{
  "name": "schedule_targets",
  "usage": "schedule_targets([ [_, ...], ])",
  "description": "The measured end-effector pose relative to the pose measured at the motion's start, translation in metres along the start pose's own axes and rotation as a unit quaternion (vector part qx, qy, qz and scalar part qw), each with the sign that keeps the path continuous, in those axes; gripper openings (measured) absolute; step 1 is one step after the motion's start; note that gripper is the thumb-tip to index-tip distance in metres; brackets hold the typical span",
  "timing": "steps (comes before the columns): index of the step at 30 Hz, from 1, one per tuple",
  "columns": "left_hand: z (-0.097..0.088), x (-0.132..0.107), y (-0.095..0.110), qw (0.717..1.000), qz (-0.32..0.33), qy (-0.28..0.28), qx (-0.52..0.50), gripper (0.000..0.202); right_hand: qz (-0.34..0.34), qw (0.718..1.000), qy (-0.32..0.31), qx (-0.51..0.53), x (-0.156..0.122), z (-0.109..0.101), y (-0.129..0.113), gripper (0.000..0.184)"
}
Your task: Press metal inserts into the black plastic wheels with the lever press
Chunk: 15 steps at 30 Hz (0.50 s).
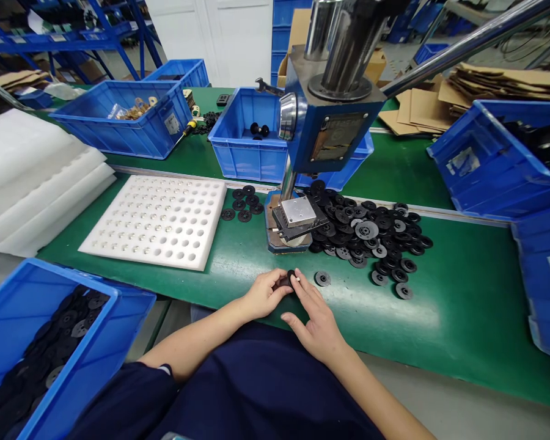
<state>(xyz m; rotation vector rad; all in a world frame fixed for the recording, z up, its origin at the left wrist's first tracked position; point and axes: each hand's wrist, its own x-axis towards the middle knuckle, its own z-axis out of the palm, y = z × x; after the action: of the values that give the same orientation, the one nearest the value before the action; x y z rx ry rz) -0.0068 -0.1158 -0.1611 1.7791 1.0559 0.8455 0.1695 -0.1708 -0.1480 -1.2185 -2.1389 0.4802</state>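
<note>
My left hand [266, 294] pinches a small black disc [290, 278] above the near part of the green table. Fingertips of my right hand [315, 318] touch the disc's right side, with the thumb held apart. A small pale piece [297, 279] shows at those fingertips; whether it is part of the disc I cannot tell. One loose black disc [322, 278] lies just right of my hands. Beyond them stands a blue hand press [334, 122], with a metal block [297, 211] on its base. A large heap of black discs [366, 230] spreads to the right of the press.
A white foam tray [195, 244] with small shiny parts in many holes lies to the left. Several discs [244, 216] sit between tray and press. Blue bins [119, 146] stand behind, at right, and at near left, where one bin [114, 293] holds black discs.
</note>
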Motion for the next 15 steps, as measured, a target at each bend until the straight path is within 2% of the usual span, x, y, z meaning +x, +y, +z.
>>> schedule_targets([
  [4,0.000,0.000,0.001,0.999,-0.017,0.002,-0.038,0.016,-0.030,0.999,0.035,-0.003,0.005,-0.011,0.008,0.063],
  [7,0.001,0.000,0.000,0.997,-0.040,0.008,-0.066,0.017,0.035,0.992,0.086,-0.084,0.004,-0.012,0.027,0.059],
  [10,0.002,0.001,-0.003,0.995,-0.044,0.028,-0.087,0.019,0.123,0.974,0.059,-0.180,-0.003,-0.004,0.049,0.056],
  [13,0.002,0.002,-0.005,0.993,-0.019,0.052,-0.102,0.018,0.105,0.974,0.026,-0.201,-0.012,0.004,0.059,0.048],
  [15,0.002,0.002,-0.006,0.992,-0.015,0.060,-0.109,0.017,0.082,0.975,0.049,-0.200,-0.014,0.005,0.058,0.042],
])
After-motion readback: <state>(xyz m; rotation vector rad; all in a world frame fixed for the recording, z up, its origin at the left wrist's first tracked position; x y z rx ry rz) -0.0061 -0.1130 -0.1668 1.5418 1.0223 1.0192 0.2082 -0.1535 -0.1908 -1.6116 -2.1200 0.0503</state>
